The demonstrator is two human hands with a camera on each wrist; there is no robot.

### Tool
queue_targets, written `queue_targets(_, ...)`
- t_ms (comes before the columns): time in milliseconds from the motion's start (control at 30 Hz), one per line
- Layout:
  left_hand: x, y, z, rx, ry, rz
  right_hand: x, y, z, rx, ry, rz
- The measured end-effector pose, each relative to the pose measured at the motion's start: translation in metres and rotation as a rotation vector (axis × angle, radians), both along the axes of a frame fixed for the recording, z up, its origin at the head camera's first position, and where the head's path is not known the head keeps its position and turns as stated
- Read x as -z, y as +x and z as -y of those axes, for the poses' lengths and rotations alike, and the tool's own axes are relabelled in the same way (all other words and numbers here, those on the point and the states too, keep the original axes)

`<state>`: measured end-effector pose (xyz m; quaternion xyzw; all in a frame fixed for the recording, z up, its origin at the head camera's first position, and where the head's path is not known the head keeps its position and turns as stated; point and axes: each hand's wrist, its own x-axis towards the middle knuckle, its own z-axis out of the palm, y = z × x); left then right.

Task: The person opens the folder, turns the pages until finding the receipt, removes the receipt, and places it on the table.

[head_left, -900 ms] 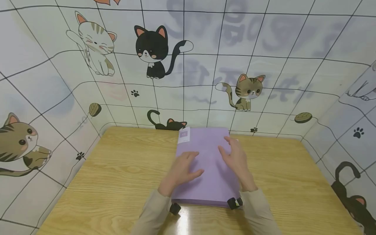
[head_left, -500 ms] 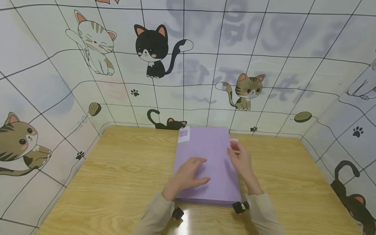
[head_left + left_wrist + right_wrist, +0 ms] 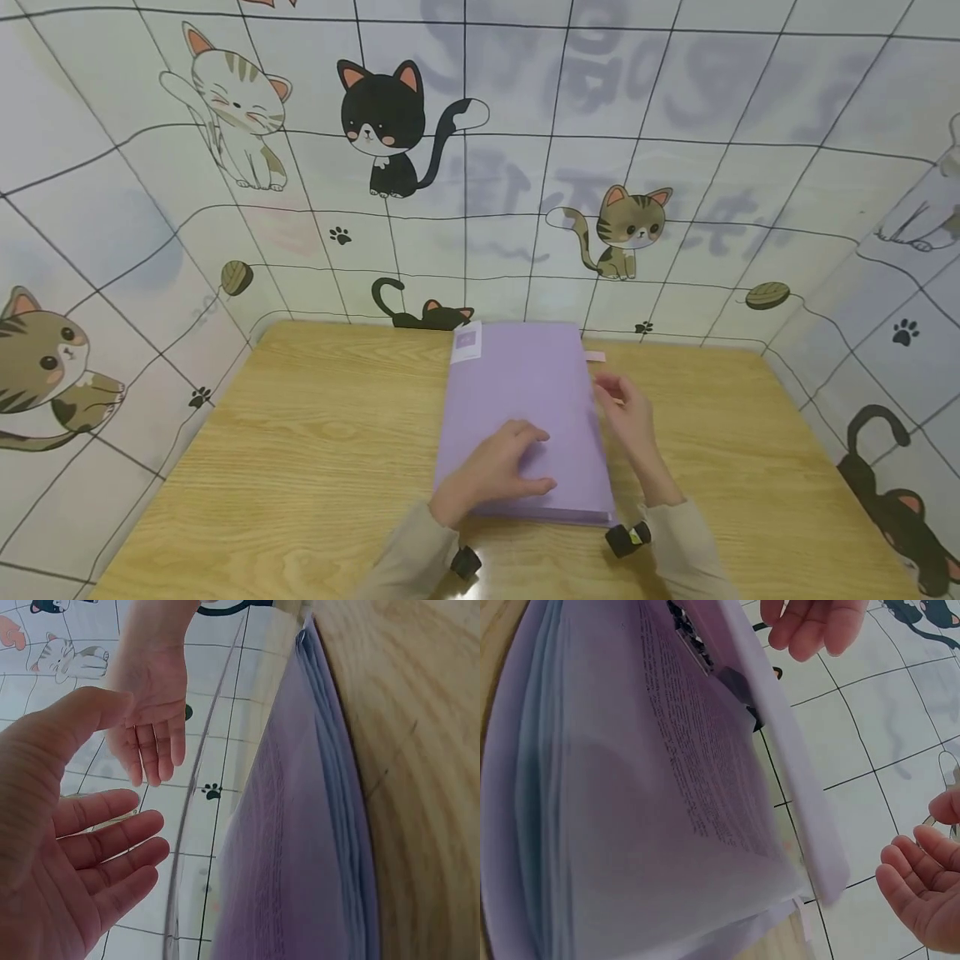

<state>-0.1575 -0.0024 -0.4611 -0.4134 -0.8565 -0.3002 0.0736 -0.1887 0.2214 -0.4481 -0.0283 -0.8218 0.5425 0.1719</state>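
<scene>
A purple folder (image 3: 517, 375) lies on the table, its cover over the sheets, a white label (image 3: 467, 342) at its far left corner. From the side in the right wrist view, a gap shows between the cover (image 3: 810, 810) and the printed sheets (image 3: 630, 817). My left hand (image 3: 495, 471) hovers above the near part of the cover, fingers spread and slightly bent, gripping nothing. Just beyond the folder's right edge is my right hand (image 3: 630, 417), its fingers loosely bent. In the right wrist view no contact between its fingers (image 3: 911, 889) and the folder shows.
The wooden table (image 3: 322, 417) carries the folder, with a pink tab (image 3: 595, 357) poking out at its far right side. Cat-patterned walls (image 3: 510, 250) stand behind and on both sides. Dark wrist cameras (image 3: 628, 539) hang under the sleeves.
My right hand has shifted right, from over the cover to past its edge, uncovering the pink tab. My left hand has moved right and nearer to me over the cover.
</scene>
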Motion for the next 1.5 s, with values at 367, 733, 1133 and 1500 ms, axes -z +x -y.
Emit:
queue_targets(367, 0.001, 0.014, -0.023, 0.052, -0.037, 0.015, 0.01, 0.003, -0.009, -0.015, -0.16, 0.065)
queue_targets(733, 0.013, 0.024, -0.042, 0.051, -0.099, -0.1, 0.018, 0.007, -0.014, -0.022, -0.207, 0.104)
queue_targets(1133, 0.017, 0.028, -0.058, -0.027, -0.147, -0.277, 0.022, 0.012, -0.018, -0.033, -0.238, 0.156)
queue_targets(1500, 0.004, 0.03, -0.056, -0.022, 0.002, -0.358, 0.025, 0.012, -0.021, -0.061, -0.259, 0.162)
